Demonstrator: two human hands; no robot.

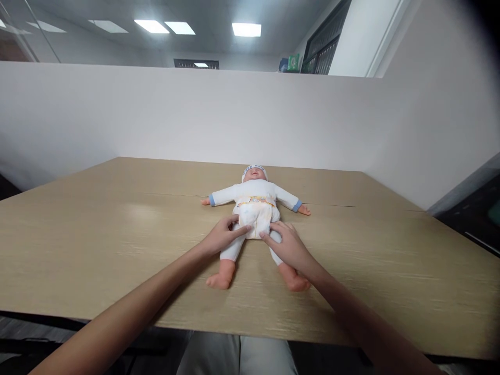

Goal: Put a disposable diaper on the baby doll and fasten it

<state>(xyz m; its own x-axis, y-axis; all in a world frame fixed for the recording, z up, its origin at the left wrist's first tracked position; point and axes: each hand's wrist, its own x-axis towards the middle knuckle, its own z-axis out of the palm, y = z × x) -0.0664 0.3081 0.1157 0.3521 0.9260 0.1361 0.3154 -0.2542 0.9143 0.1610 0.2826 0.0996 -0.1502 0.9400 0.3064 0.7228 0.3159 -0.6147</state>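
Observation:
A baby doll (255,188) in a white suit with blue cuffs and a printed white cap lies on its back, arms spread, bare feet toward me. Round its hips, over the suit, sits a white diaper (255,214) with a coloured waistband. At the diaper's left leg edge is my left hand (223,235), thumb laid on the front and fingers curled at the side. On the other side, my right hand (287,242) has thumb and forefinger at the right leg edge. Parts of the fingers are hidden by the hands and the doll's legs.
The doll lies on a wide wooden table (117,229), whose near edge runs just in front of my lap. A pale partition wall (187,114) stands behind it. At the far right is a dark object (472,208) beside the table.

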